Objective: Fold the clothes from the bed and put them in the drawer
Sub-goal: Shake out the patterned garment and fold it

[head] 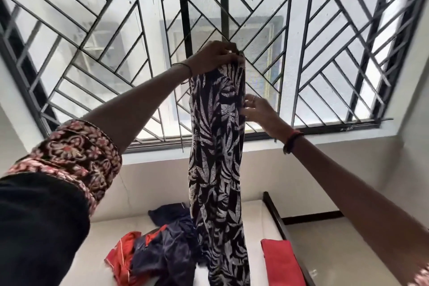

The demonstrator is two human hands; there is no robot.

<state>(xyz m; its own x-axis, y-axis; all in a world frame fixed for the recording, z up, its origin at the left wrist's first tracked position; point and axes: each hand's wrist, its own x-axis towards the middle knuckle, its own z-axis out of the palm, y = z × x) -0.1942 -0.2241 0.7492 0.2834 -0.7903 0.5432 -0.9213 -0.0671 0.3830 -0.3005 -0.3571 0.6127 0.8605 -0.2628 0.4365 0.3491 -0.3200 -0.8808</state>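
A long black garment with a white leaf print [216, 169] hangs straight down in front of the window. My left hand [214, 57] grips its top end, raised high. My right hand [257, 111] is lower, at the garment's right edge, fingers slightly curled and touching the cloth. Down on the white bed [104, 234] lies a heap of clothes: a dark navy piece [167, 251], an orange-red piece [120, 258] and another dark item [169, 212] behind. A folded red garment [281, 262] lies on the bed's right side. No drawer is in view.
A large window with a black diagonal grille [209, 18] fills the wall ahead. The bed's dark wooden frame [276, 216] runs along its right side, with floor and a dark skirting board [313, 217] beyond.
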